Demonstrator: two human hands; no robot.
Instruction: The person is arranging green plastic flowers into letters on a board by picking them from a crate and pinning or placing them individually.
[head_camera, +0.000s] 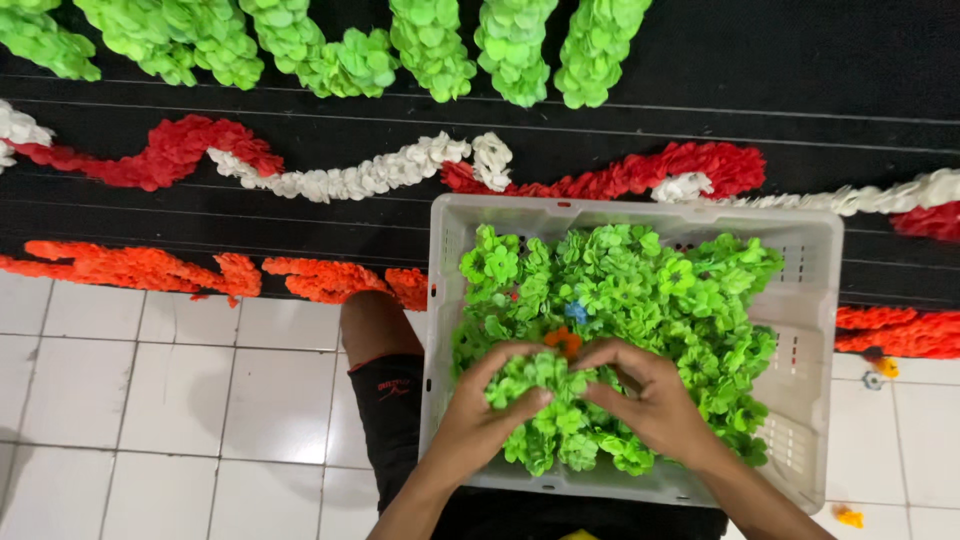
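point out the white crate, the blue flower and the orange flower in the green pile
white crate (812, 262): head view, bare right wall.
blue flower (576, 312): head view, its middle.
orange flower (564, 342): head view, its middle, just above the hands.

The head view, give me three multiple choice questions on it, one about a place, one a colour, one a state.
1. Where are the green flowers heaped?
A. in the white crate
B. on the tiled floor
C. in a bucket

2. What colour is the garland lying at the mat's near edge on the left?
A. blue
B. orange
C. yellow

3. What are the hands doing?
A. resting on the floor
B. lifting the crate
C. gripping a bunch of flowers

Answers: 1 A, the crate walls surround the heap. 2 B, it is plainly orange. 3 C, left hand and right hand close around a green bunch.
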